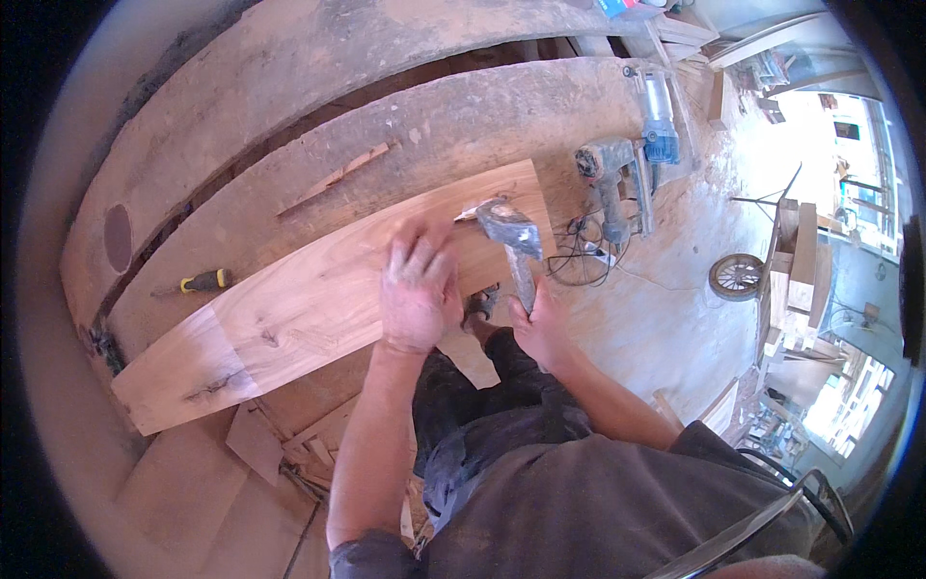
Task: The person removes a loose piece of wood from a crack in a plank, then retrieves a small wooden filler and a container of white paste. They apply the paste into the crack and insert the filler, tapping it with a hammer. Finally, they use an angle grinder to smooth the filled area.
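My right hand [540,328] is wrapped round the handle of a hammer [524,272]. The worn grey metal head is over the right end of a long wooden board [318,299] that lies across the bench. Above the same board is my left hand [420,294], back up, a little left of the hammer head. Motion blurs its fingers, so whether they pinch anything cannot be made out. Dark knots and a paler patch mark the board's left part.
On the worn bench [434,116] lie a yellow-and-black screwdriver [204,281] and a thin wood strip [333,180]. A nail gun [608,179] and a blue power tool [660,121] rest right of the board, near tangled cable [579,256]. A spoked wheel [737,277] and timber stand farther right.
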Tool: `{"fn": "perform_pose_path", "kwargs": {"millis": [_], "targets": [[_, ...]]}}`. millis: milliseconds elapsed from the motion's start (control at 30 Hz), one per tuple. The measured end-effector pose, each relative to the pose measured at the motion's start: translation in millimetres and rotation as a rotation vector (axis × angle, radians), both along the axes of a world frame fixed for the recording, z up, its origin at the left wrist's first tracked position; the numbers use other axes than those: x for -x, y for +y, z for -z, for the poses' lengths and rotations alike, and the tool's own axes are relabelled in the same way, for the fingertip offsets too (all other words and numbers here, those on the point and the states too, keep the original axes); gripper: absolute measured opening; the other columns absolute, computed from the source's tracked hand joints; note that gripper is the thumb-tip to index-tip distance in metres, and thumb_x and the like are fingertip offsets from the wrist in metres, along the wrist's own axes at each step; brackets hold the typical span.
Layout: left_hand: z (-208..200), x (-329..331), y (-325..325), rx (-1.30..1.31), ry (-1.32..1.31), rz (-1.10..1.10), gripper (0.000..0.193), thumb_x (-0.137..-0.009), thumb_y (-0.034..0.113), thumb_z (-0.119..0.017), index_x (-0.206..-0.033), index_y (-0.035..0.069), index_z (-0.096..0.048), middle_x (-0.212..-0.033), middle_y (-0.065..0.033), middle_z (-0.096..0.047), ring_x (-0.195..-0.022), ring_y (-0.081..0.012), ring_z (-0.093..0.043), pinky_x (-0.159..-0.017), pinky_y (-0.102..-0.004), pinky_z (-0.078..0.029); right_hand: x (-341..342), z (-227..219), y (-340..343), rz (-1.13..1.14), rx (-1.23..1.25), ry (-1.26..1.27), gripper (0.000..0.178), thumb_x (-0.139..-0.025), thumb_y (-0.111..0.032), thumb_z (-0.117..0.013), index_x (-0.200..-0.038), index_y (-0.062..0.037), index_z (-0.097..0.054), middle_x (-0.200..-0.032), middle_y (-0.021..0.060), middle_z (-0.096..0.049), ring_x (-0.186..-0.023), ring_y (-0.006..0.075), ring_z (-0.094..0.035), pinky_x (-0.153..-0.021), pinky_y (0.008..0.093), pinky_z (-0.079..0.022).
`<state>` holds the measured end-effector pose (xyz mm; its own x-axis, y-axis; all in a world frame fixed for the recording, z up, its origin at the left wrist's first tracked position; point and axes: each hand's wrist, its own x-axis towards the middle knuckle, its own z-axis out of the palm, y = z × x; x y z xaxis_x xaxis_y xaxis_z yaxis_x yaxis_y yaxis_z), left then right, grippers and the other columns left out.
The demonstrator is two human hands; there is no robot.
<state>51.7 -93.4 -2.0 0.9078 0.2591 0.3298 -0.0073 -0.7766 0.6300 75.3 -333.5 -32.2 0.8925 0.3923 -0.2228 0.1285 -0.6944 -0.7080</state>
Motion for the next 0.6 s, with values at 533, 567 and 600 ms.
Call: {"fn": "perform_pose_path", "kwargs": {"millis": [533, 567, 600], "targets": [[0, 4, -11, -0.04, 0.063, 0.02, 0.02, -0.065, 0.002, -0.067, -0.086, 0.003, -0.066, -0.133, -0.0096, -0.064, -0.12, -0.0335, -0.055, -0.104, -0.0478, -0.044, 3, -18, 13, 0.005, -0.026, 0.064, 0.034, -0.095, -0.015, -0.067, -0.121, 0.0012, -0.051, -0.084, 0.0289, -0.063, -0.082, 0.0519, -0.064, -0.069, 0.0533, -0.05], [-2, 4, -10, -0.039, 0.077, 0.024, 0.02, -0.066, 0.003, -0.067, -0.085, 0.003, -0.066, -0.133, -0.0097, -0.064, -0.12, -0.0334, -0.055, -0.104, -0.0477, -0.044, 3, -17, 14, -0.005, -0.041, 0.039, 0.034, -0.095, -0.015, -0.067, -0.121, 0.0013, -0.051, -0.084, 0.029, -0.063, -0.082, 0.0518, -0.064, -0.069, 0.0534, -0.05], [-3, 4, -9, -0.038, 0.09, 0.028, 0.019, -0.066, 0.003, -0.067, -0.085, 0.003, -0.066, -0.133, -0.0099, -0.064, -0.119, -0.0334, -0.055, -0.104, -0.0476, -0.044, 2, -16, 17, -0.003, 0.018, 0.061, 0.035, -0.095, -0.015, -0.066, -0.121, 0.0014, -0.05, -0.085, 0.0293, -0.063, -0.084, 0.0519, -0.064, -0.07, 0.0535, -0.05]]}}
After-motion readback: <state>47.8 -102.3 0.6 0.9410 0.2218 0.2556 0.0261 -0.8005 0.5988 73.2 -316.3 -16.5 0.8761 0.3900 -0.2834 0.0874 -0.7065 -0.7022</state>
